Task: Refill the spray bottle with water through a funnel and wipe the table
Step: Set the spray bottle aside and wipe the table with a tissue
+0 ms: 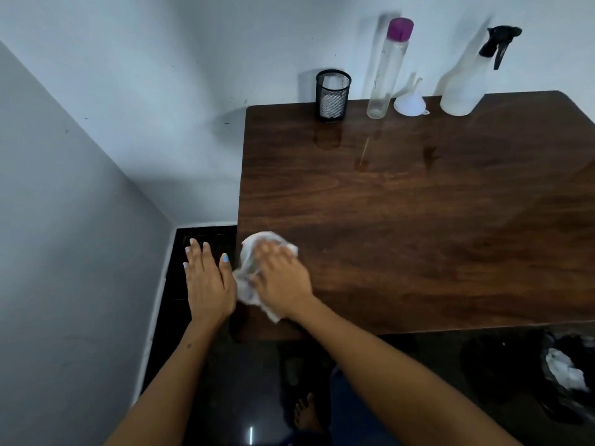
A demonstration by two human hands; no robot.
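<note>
Pressing a soft, limp cloth [257, 268] flat at the bench's [418, 236] near-left corner, the right hand [283, 275] is wiping, fingers spread; left hand [207, 280] hovering open beside it, holding nothing.

Glossy dark wood desk [418, 236]; crumpled white paper-like cloth [257, 268] under the fingers [273, 252]; beyond them, black metal mesh cup [333, 94], translucent plastic funnel [410, 103] and spray bottle [463, 88].

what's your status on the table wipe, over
Right hand flat on white cloth, pressing it at table near-left corner. Left hand open, off the edge, holding nothing. Spray bottle capped at back. Nothing in the way.
</note>
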